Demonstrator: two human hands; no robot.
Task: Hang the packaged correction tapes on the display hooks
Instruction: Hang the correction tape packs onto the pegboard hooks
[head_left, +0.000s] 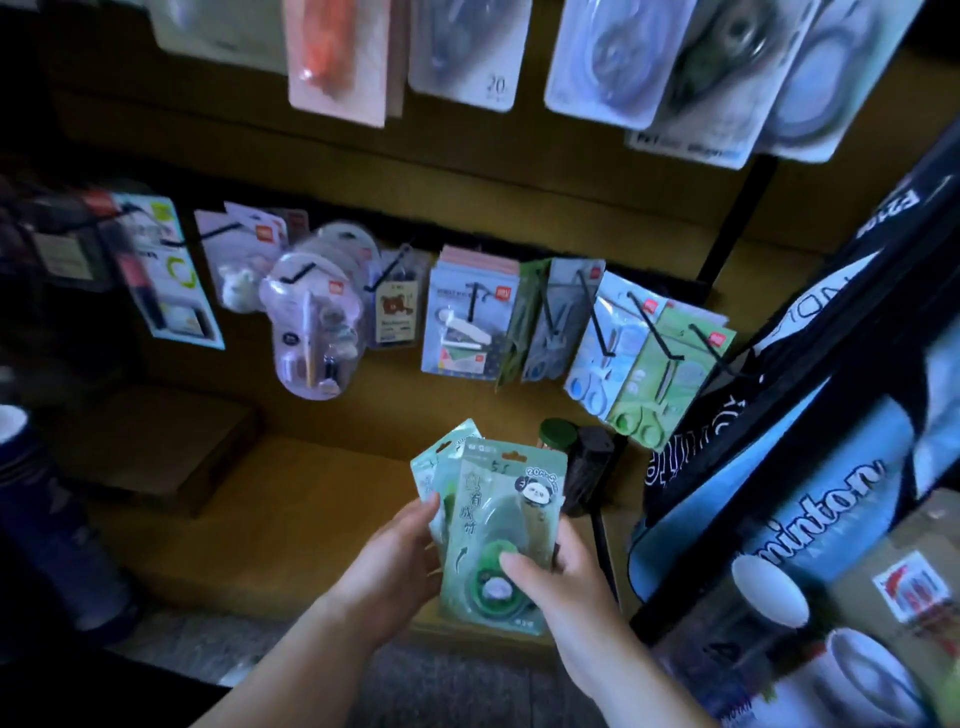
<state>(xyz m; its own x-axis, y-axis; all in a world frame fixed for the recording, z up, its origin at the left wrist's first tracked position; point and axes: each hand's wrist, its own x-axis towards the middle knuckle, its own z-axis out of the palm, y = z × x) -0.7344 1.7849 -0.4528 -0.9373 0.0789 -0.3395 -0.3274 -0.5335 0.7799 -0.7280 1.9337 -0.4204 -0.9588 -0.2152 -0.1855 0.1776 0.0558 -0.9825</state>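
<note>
A small fanned stack of green packaged correction tapes (493, 514) sits low in the middle, held upright between both hands. My left hand (397, 564) grips the stack's left edge. My right hand (558, 579) holds the front pack, thumb pressed on its clear blister. Above them runs a row of black display hooks (660, 332) on a yellow-brown board, most carrying packs. The nearest hanging packs are green (670, 379) and blue (605, 348), up and to the right of my hands.
A top row of hanging packs (467, 47) fills the upper edge. A black and blue racket bag (779, 467) leans at the right. A green-lidded jar (558, 434) and a dark holder (589, 467) stand behind the stack. Cardboard boxes (171, 441) lie at left.
</note>
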